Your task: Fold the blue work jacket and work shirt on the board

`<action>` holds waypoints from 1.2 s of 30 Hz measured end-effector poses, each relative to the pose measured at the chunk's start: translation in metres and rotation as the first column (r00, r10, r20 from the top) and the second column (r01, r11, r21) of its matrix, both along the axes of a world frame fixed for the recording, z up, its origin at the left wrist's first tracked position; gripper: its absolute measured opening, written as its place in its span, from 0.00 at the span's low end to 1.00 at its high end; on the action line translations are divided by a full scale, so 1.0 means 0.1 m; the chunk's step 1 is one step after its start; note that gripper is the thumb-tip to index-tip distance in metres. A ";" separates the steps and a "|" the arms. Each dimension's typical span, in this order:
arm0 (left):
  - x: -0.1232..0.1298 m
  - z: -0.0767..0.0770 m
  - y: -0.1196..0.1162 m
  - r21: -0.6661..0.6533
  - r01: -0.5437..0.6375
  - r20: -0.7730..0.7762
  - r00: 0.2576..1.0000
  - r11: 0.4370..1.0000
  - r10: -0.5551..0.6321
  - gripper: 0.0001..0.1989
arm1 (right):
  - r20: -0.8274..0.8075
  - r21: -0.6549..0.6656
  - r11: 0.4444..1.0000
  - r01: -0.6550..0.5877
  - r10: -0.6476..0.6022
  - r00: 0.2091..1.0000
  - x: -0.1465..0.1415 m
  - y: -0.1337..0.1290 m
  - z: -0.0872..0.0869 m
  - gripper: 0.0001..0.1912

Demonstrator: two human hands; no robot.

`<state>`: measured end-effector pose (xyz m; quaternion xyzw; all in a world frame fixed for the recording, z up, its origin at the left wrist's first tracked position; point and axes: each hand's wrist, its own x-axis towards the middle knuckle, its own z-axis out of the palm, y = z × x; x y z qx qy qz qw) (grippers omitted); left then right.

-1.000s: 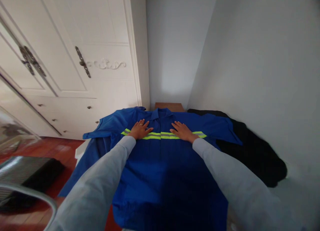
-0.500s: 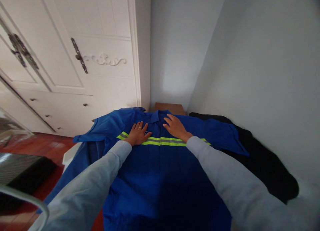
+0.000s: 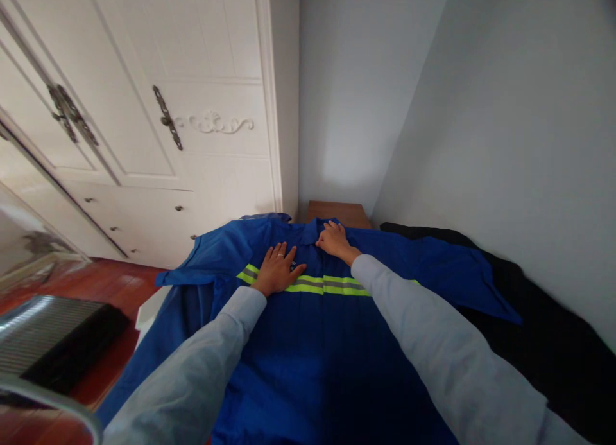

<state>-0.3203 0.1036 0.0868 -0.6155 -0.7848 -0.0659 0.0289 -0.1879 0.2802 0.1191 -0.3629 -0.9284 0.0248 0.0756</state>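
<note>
I have the left hand (image 3: 278,270) flat, fingers spread apart, on the chest of the blue shirt (image 3: 289,342), which lies spread beneath both hands. The right hand (image 3: 333,239) curls at the collar (image 3: 309,233); from here I cannot tell whether its fingertips clamp cloth. Right of that hand is a black cloth (image 3: 543,342); just beyond it, a brown wooden surface (image 3: 339,210).

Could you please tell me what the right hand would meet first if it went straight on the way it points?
Most likely the collar; the right hand is right at it, perhaps touching, though depth there is unclear.
</note>
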 end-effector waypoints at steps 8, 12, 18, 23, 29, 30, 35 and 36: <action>0.04 0.03 -0.03 0.000 0.002 -0.001 1.000 1.000 -0.002 0.39 | 0.012 0.041 0.998 0.055 -0.056 0.998 -0.03 0.07 -0.10 0.18; 0.05 0.05 -0.04 -0.005 -0.005 -0.003 1.000 1.000 0.005 0.40 | -0.018 0.048 0.996 0.074 -0.073 0.997 -0.03 0.08 -0.12 0.17; 0.05 0.06 -0.03 -0.011 -0.023 0.010 1.000 1.000 0.023 0.41 | -0.080 0.065 0.998 0.023 -0.018 0.997 0.11 -0.02 -0.12 0.18; 0.04 0.04 -0.02 0.013 -0.037 0.030 0.999 0.999 0.036 0.42 | -0.151 0.119 0.993 0.026 -0.008 0.989 0.38 -0.05 -0.24 0.31; 0.04 0.05 -0.01 -0.008 -0.050 0.026 0.998 0.999 0.051 0.41 | -0.045 -0.059 0.964 0.261 -0.263 0.964 0.75 0.14 -0.33 0.39; 0.04 0.05 -0.01 -0.011 -0.048 0.023 0.999 0.999 0.048 0.41 | -0.020 -0.088 0.960 0.266 -0.269 0.963 0.80 0.17 -0.32 0.39; 0.04 0.05 -0.01 -0.027 -0.048 0.019 0.999 0.998 0.049 0.41 | 0.060 -0.148 0.950 0.276 -0.269 0.961 0.95 0.24 -0.27 0.39; 0.04 0.07 -0.01 -0.032 -0.048 0.010 0.999 0.998 0.048 0.40 | 0.072 -0.152 0.949 0.276 -0.268 0.961 0.97 0.24 -0.27 0.40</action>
